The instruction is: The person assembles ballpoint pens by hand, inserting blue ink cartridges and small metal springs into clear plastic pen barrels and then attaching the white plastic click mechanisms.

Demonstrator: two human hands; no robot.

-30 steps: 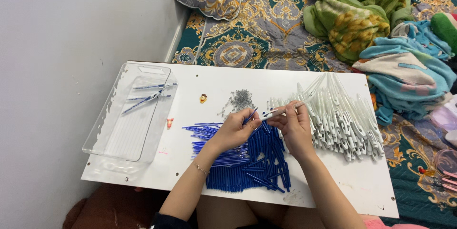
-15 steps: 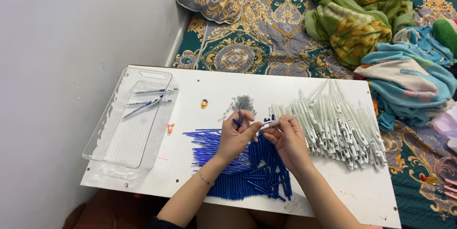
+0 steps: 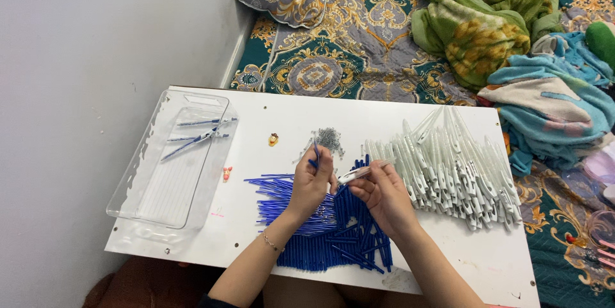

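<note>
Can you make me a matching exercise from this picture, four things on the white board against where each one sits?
Things:
1 blue refills
2 white pen barrels
3 clear tray
4 small grey springs

Places:
A far left of the board
B right side, in a heap
C near edge, under the hands
D middle, toward the far edge

Pairs: 1-C, 2-B, 3-A, 4-D

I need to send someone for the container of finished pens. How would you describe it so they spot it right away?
Start at the white board lying beside the bed. On its left end, next to the wall, sits a clear plastic tray, long and rectangular. It holds just a few assembled blue pens at its far end, unlike the loose heaps of blue refills and white barrels spread over the board.
</note>
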